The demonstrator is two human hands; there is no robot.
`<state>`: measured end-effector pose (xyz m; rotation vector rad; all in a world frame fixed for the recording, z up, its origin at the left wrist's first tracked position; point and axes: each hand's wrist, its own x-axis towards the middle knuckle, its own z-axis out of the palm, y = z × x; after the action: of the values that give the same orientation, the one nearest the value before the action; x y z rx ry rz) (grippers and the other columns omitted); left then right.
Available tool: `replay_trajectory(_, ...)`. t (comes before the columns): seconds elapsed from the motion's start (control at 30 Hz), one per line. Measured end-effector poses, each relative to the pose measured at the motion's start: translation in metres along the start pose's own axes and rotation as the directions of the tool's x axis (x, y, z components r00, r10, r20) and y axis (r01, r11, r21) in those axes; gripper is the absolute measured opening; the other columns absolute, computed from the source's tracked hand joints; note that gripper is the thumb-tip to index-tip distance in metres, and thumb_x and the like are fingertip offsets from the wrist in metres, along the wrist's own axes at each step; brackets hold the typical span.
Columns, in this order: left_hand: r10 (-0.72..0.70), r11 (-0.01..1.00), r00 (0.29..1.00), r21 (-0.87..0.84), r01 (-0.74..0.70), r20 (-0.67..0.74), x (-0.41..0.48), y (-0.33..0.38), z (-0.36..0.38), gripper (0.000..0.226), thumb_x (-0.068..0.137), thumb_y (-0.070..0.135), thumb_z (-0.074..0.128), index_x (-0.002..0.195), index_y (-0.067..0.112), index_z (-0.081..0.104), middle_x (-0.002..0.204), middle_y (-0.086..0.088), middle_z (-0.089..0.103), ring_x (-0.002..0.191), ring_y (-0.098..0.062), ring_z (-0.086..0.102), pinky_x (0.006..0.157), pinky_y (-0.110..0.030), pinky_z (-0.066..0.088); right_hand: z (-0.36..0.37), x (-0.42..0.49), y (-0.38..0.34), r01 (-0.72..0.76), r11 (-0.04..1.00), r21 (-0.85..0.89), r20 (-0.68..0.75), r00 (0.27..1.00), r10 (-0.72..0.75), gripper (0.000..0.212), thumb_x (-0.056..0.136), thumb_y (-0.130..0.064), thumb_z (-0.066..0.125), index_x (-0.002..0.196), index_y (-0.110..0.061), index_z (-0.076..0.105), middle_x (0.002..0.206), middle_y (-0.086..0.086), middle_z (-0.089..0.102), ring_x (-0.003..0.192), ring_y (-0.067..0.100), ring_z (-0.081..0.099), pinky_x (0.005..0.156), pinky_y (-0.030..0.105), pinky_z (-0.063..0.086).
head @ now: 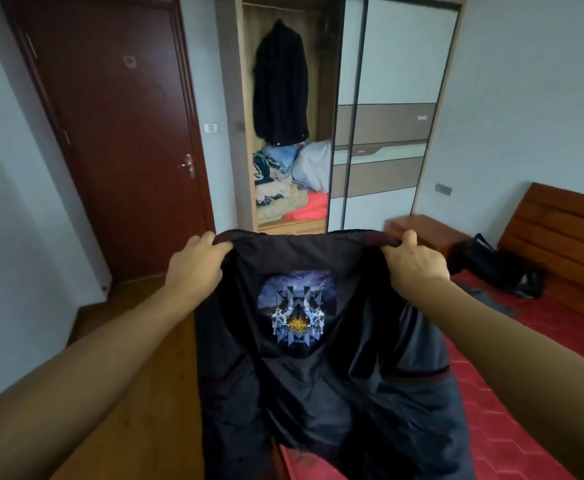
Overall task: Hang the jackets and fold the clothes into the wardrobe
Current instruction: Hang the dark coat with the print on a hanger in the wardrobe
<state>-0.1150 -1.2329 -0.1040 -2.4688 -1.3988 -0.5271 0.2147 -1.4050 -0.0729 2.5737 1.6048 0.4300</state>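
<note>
Jacket [318, 375] between two gripping hands

Supports: bed [525, 393], wardrobe base [294, 225], wooden floor [145, 341], bedside cabinet [422, 230]
Bed at right, red cover, wooden headboard [560, 230] at the far end. A black bag [491, 268] lies on the cover close to the headboard, with a flat grey cloth [491, 301] just in front of it. On the wardrobe base, in the open left section: a mixed heap of clothes [269, 178] at left, a pale bundle [313, 164] at right, and below them a beige blanket [283, 204] beside a coral-red piece [311, 207]
</note>
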Motion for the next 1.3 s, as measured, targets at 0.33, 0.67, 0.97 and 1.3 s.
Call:
replay_trajectory(0.33, 0.048, 0.974, 0.998, 0.219, -0.053, 0.028, 0.093, -0.104, -0.031, 0.046, 0.093, 0.01, 0.052, 0.134, 0.03, 0.055, 0.115, -0.008, 0.05, 0.105, -0.03, 0.051, 0.061, -0.037, 0.041, -0.038, 0.103, -0.091, -0.001, 0.997, 0.08, -0.109, 0.994, 0.01, 0.042, 0.095, -0.02, 0.054, 0.137, -0.026, 0.05, 0.103, 0.009, 0.041, 0.093, 0.039, 0.063, 0.07, 0.044, 0.049)
replay_trajectory(0.67, 0.053, 0.978, 0.998, 0.204, -0.048, -0.019, 0.192, -0.237, -0.019, 0.039, 0.092, 0.009, 0.051, 0.126, 0.025, 0.06, 0.12, -0.011, 0.053, 0.111, -0.034, 0.051, 0.066, -0.038, 0.041, -0.062, 0.228, -0.217, -0.007, 0.993, 0.118, -0.171, 0.985, 0.027, 0.049, 0.094, -0.021, 0.055, 0.141, -0.026, 0.043, 0.109, 0.013, 0.052, 0.094, 0.041, 0.063, 0.074, 0.046, 0.052)
replay_trajectory(0.97, 0.05, 0.973, 0.999, 0.227, -0.045, -0.016, 0.299, -0.301, 0.01, 0.038, 0.092, 0.01, 0.052, 0.126, 0.026, 0.06, 0.139, -0.018, 0.048, 0.116, -0.036, 0.053, 0.076, -0.045, 0.052, -0.062, 0.332, -0.278, -0.036, 0.983, 0.179, -0.139, 0.988, 0.062, 0.047, 0.091, -0.02, 0.056, 0.137, -0.025, 0.047, 0.112, 0.013, 0.054, 0.096, 0.04, 0.063, 0.074, 0.045, 0.051)
replay_trajectory(1.3, 0.046, 0.985, 0.999, 0.167, -0.046, 0.002, 0.458, -0.329, 0.086, 0.034, 0.093, 0.009, 0.051, 0.121, 0.025, 0.063, 0.118, -0.009, 0.053, 0.117, -0.034, 0.053, 0.073, -0.041, 0.046, -0.024, 0.507, -0.312, -0.092, 0.948, 0.305, -0.104, 0.986, 0.129, 0.04, 0.092, -0.02, 0.055, 0.132, -0.023, 0.051, 0.117, 0.013, 0.045, 0.098, 0.041, 0.061, 0.081, 0.048, 0.052)
